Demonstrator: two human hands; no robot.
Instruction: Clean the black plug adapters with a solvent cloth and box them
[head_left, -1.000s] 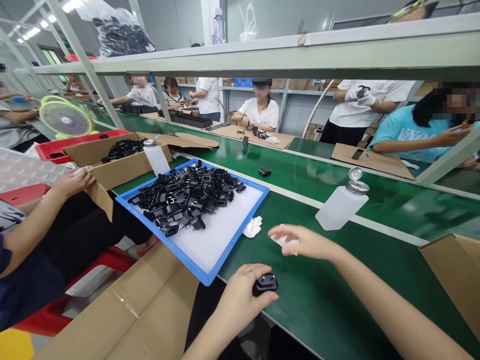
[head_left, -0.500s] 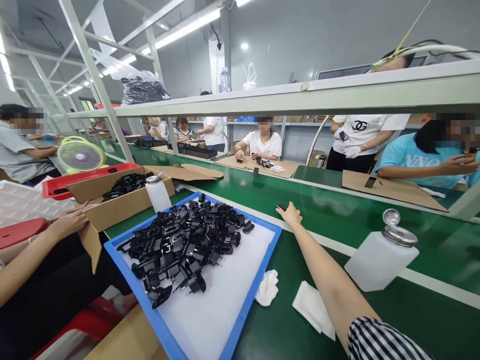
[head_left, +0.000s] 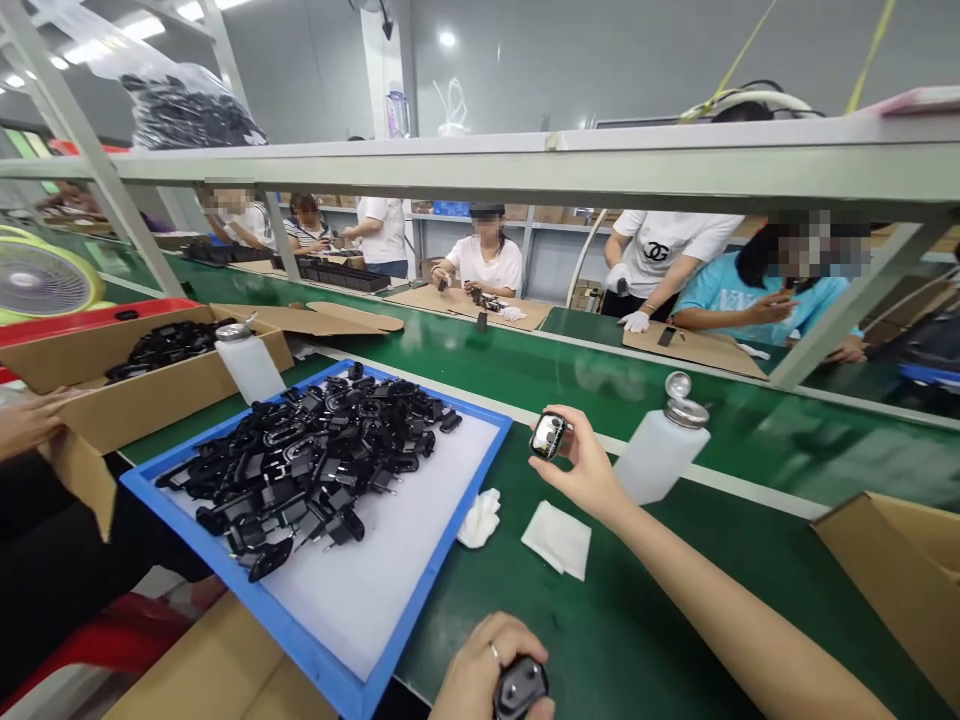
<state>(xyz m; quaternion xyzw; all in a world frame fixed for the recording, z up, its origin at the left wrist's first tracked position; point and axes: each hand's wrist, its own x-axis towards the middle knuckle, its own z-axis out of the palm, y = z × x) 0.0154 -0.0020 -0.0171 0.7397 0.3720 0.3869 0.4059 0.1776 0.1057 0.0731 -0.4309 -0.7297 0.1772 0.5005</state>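
Note:
My right hand is raised above the green bench, its fingers pinched on a small black plug part with a shiny face. At the bottom edge my left hand, a ring on one finger, grips another black plug part. A blue tray with a white liner holds a heap of several black plug parts to the left. A folded white wipe and a crumpled white cloth lie on the bench between my hands.
A white dispenser bottle stands just right of my right hand; a second one is behind the tray. Cardboard boxes sit at left and far right. A co-worker's hand holds the left box. Several people work across the green conveyor.
My right hand has come back from the conveyor holding a black plug part and now lifts it near the bottle. My left hand with its part is in view again at the bottom.

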